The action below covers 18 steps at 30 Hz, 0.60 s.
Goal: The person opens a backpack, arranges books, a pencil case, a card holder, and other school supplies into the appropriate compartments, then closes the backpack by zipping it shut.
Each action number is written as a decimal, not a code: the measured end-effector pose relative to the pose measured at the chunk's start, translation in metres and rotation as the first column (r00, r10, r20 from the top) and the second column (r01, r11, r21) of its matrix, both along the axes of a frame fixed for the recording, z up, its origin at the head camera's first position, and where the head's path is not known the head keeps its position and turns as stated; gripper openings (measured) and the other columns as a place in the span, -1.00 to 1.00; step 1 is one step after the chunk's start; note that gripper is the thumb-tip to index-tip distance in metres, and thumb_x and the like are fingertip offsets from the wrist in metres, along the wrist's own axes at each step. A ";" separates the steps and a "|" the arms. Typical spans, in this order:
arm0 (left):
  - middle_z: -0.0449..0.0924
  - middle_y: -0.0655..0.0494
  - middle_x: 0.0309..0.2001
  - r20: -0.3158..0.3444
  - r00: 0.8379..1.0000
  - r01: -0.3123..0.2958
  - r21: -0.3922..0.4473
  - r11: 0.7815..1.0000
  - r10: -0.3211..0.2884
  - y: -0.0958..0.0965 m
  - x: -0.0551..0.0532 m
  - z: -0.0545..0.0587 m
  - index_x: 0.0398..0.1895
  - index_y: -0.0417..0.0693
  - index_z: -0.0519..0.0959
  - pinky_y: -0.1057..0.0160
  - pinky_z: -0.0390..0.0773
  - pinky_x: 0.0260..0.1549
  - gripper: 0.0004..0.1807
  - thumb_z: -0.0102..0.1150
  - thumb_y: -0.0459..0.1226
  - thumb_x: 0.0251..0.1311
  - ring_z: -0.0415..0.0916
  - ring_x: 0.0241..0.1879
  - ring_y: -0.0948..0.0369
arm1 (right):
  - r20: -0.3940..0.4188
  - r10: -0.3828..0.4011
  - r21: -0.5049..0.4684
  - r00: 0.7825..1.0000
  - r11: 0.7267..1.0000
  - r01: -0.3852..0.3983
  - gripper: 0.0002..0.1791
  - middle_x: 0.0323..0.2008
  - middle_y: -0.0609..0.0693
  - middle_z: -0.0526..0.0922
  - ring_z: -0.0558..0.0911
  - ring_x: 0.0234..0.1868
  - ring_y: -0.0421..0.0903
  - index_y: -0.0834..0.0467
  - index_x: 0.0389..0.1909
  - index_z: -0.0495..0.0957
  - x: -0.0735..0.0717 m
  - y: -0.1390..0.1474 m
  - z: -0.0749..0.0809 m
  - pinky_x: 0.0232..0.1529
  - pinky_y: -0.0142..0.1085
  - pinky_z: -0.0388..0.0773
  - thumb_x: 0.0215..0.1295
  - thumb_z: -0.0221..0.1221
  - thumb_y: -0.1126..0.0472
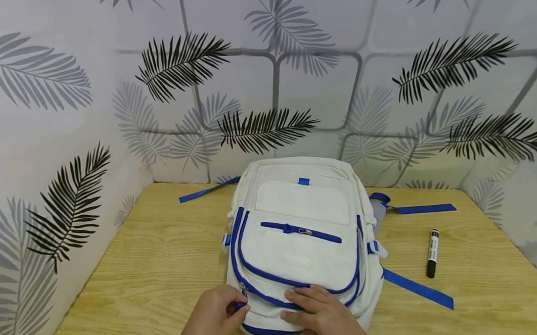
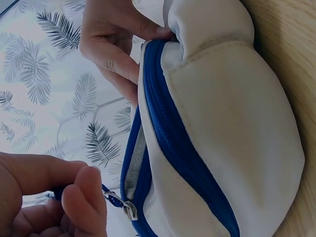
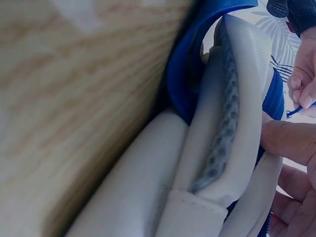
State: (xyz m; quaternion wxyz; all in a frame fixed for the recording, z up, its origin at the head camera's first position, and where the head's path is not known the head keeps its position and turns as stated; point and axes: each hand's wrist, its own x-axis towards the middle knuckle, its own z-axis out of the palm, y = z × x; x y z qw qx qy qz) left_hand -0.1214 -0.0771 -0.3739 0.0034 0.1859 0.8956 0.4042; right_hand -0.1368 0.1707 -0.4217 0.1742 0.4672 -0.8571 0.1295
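A white backpack (image 1: 297, 201) with blue zippers lies front side up in the head view. At its lower left, my left hand (image 1: 212, 317) pinches the blue zipper pull (image 1: 240, 305) between thumb and fingers. The left wrist view shows the metal slider (image 2: 129, 210) just beyond those fingertips, with a stretch of separated zipper teeth (image 2: 136, 165) above it. My right hand (image 1: 326, 316) holds the bag's lower front, fingers over the pocket and thumb near the blue zipper edge. In the right wrist view its thumb (image 3: 291, 140) presses at that edge.
A black-and-white marker (image 1: 433, 254) lies on the wooden table (image 1: 163, 244) right of the bag. Blue straps (image 1: 420, 288) stretch out from both sides of the backpack. Leaf-patterned walls (image 1: 246, 87) stand behind the table and at its sides.
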 end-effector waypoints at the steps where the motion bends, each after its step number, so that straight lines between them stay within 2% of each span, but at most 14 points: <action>1: 0.39 0.22 -0.58 -0.004 1.000 0.004 -0.005 1.000 -0.004 0.001 0.000 0.000 -0.51 -0.14 0.57 0.45 0.33 -0.62 -0.96 0.21 -0.35 0.01 0.24 -0.57 0.44 | -0.001 0.001 -0.002 1.000 1.000 -0.001 -0.52 0.08 -0.12 0.49 0.44 0.08 -0.17 -0.15 -0.03 0.54 0.000 0.000 -0.001 0.02 -0.21 0.37 -0.08 0.29 0.14; 8: 0.44 0.23 -0.57 -0.121 0.990 0.065 -0.043 0.997 -0.070 0.006 0.004 -0.002 -0.54 -0.14 0.56 0.47 0.36 -0.59 -0.96 0.22 -0.37 -0.03 0.28 -0.56 0.48 | -0.014 0.019 -0.025 1.000 1.000 -0.019 -0.52 0.09 -0.09 0.49 0.44 0.09 -0.15 -0.14 -0.02 0.53 0.000 0.000 -0.002 0.01 -0.18 0.36 -0.07 0.28 0.15; 12: 0.46 0.21 -0.56 -0.116 0.988 0.101 -0.050 0.994 -0.106 0.011 0.004 -0.001 -0.51 -0.17 0.56 0.48 0.36 -0.58 -0.95 0.22 -0.36 -0.03 0.29 -0.55 0.47 | -0.007 0.022 -0.027 1.000 0.999 -0.022 -0.53 0.09 -0.08 0.49 0.44 0.09 -0.14 -0.14 -0.03 0.53 0.000 -0.001 -0.001 0.01 -0.17 0.38 -0.06 0.27 0.16; 15: 0.42 0.24 -0.59 -0.130 0.979 0.151 -0.075 0.986 -0.160 0.019 0.005 -0.001 -0.52 -0.17 0.55 0.50 0.33 -0.59 -0.95 0.22 -0.36 -0.03 0.26 -0.57 0.48 | -0.014 0.030 -0.038 0.999 0.999 -0.031 -0.53 0.08 -0.07 0.49 0.45 0.08 -0.14 -0.15 -0.04 0.54 -0.002 -0.001 -0.002 0.00 -0.19 0.38 -0.08 0.29 0.16; 18: 0.35 0.30 -0.62 -0.104 0.971 0.205 -0.096 0.974 -0.214 0.029 0.004 -0.002 -0.52 -0.13 0.56 0.53 0.29 -0.60 -0.96 0.20 -0.34 -0.02 0.21 -0.58 0.50 | -0.043 0.046 -0.061 0.998 0.997 -0.049 -0.50 0.08 -0.04 0.49 0.46 0.07 -0.13 -0.14 -0.03 0.54 -0.003 -0.001 -0.002 -0.01 -0.20 0.36 -0.12 0.31 0.18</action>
